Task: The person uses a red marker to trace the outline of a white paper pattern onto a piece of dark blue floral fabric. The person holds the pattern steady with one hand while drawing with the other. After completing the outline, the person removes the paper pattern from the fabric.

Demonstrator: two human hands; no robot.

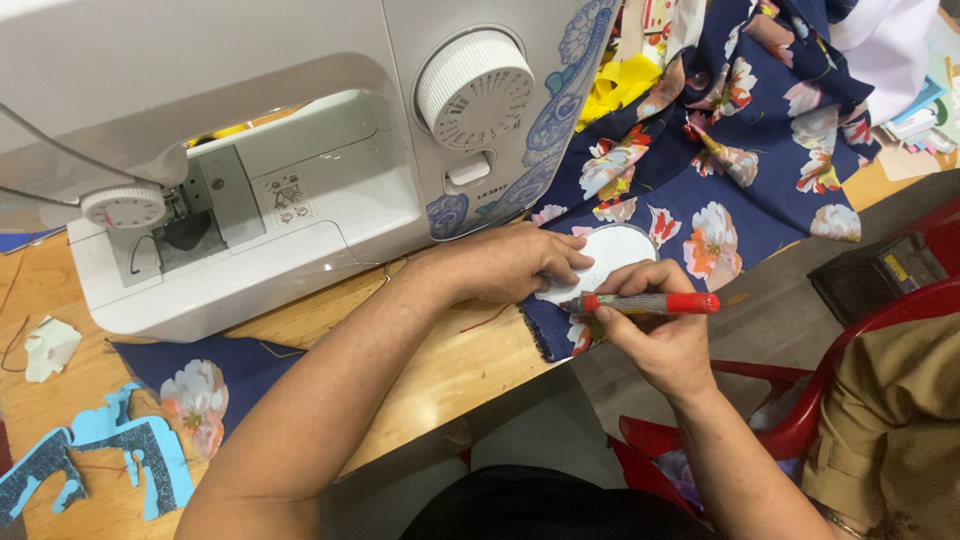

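Observation:
My left hand (510,262) lies flat on a white oval paper template (612,252), pressing it onto navy floral fabric (720,150) spread over the wooden table (470,360). Fingers of my right hand (655,325) grip a red marker pen (650,302), held nearly level, its tip at the template's lower left edge. Both hands sit right of the white sewing machine (290,150).
A round dial (474,88) faces up on the machine. Blue paper cut-outs (120,455) and a floral fabric scrap (200,400) lie at the table's left. Red plastic chair (830,400) stands to the right, with a dark box (880,270) on the floor. Yellow cloth (620,80) is behind.

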